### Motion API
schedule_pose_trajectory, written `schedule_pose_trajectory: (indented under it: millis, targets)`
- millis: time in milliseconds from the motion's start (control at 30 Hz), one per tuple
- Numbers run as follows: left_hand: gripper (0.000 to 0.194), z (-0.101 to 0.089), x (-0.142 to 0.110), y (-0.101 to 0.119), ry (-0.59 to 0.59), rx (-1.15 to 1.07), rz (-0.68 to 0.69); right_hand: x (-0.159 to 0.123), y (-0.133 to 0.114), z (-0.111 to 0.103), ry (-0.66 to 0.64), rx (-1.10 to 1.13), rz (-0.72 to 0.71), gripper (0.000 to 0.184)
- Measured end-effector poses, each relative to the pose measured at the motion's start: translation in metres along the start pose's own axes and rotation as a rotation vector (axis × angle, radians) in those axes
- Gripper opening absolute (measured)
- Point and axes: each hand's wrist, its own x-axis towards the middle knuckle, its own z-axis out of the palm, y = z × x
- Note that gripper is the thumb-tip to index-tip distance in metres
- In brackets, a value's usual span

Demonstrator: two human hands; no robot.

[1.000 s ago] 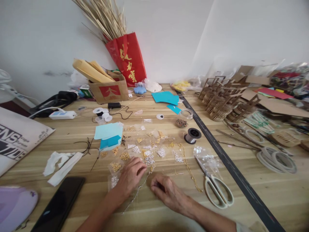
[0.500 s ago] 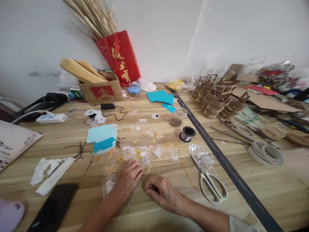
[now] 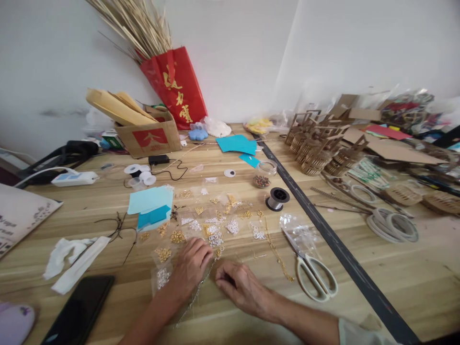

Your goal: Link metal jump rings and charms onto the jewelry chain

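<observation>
My left hand (image 3: 193,261) rests on the table, fingers bent and close together, tips hidden. Beside its thumb runs a silver chain (image 3: 196,293) with gold-coloured links at its upper end; whether the hand touches it I cannot tell. Just beyond the fingers lie small silver rings (image 3: 214,235) and gold beads (image 3: 177,236) on clear bags. To the right of the chain, my right hand (image 3: 241,286) is curled into a loose fist, its inside in shadow. A gold chain (image 3: 275,249) and scissors (image 3: 314,275) with pale handles lie further right.
A wire spool (image 3: 278,199) and a bead jar (image 3: 261,180) stand beyond the hands. Blue sheets (image 3: 151,199) and a black phone (image 3: 79,309) lie left. Woven baskets (image 3: 316,153) crowd the back right; a cardboard box (image 3: 149,139) and red bag (image 3: 176,91) stand at the back.
The whole view has shifted very slightly, the things on the table appearing a little further left. Both hands keep almost the same pose and place.
</observation>
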Motion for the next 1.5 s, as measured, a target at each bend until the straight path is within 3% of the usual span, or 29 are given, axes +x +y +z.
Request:
schedule_pose_trajectory:
  millis: [233, 400, 533, 800, 1133, 1500]
  targets:
    - [0.017, -0.016, 0.008, 0.013, 0.076, -0.342, -0.219, 0.001, 0.002, 0.000, 0.075, 0.006, -0.021, 0.012]
    - [0.015, -0.019, 0.009, 0.020, 0.017, -0.631, -0.453, 0.001, 0.004, -0.001, 0.102, 0.010, -0.015, 0.011]
    - [0.016, -0.016, 0.009, 0.020, -0.041, -0.778, -0.527, 0.002, 0.003, -0.003, 0.115, 0.019, -0.026, 0.012]
    - [0.012, -0.016, 0.008, 0.023, -0.033, -0.768, -0.474, 0.003, 0.010, 0.000, 0.155, 0.014, -0.043, 0.012]
    - [0.015, -0.015, 0.005, 0.029, -0.025, -0.454, -0.263, 0.004, 0.008, -0.001, 0.171, -0.021, -0.044, 0.011]
    - [0.015, -0.015, 0.005, 0.031, -0.040, -0.434, -0.253, 0.003, 0.007, -0.002, 0.168, -0.015, -0.050, 0.011]
